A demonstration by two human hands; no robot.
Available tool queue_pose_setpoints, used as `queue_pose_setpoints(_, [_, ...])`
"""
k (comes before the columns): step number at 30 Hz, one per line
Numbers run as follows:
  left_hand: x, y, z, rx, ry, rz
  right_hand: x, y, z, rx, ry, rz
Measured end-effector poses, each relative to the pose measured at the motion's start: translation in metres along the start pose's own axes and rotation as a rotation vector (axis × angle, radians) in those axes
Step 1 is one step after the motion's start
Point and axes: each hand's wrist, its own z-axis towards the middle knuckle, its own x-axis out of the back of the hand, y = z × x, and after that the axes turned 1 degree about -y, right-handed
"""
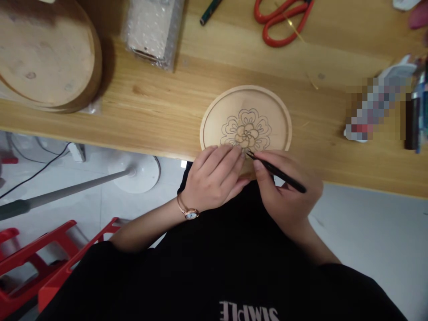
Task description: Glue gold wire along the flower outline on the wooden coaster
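Observation:
A round wooden plate (214, 118) with a raised rim lies at the table's near edge, a flower outlined in thin dark lines (248, 127) on its face. My left hand (214, 176) is on the plate's near side, fingers curved over it at the flower's lower petals and thumb by the near rim, steadying it. Between the thumb and fingers of my right hand (290, 191) are slim black tweezers (279, 170), their fine tips down at the flower's lower edge. Whether anything tiny is between the tips I cannot make out. My hands cover the plate's near part.
On the wooden table (154, 107) are red-handled scissors (281, 29), a dark pen (210, 12), a bubble-wrapped box (152, 33) and a large round wooden piece (47, 58). A blurred-out tube (374, 107) and markers (413, 120) lie right. Red stools (56, 249) stand lower left.

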Motion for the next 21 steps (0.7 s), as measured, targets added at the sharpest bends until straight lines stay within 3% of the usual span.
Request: queue_pose_setpoints(21, [0.001,0.0019,-0.0001,0.053,-0.012,-0.052,-0.0014,0.0024,-0.0005,-0.016,0.01,0.043])
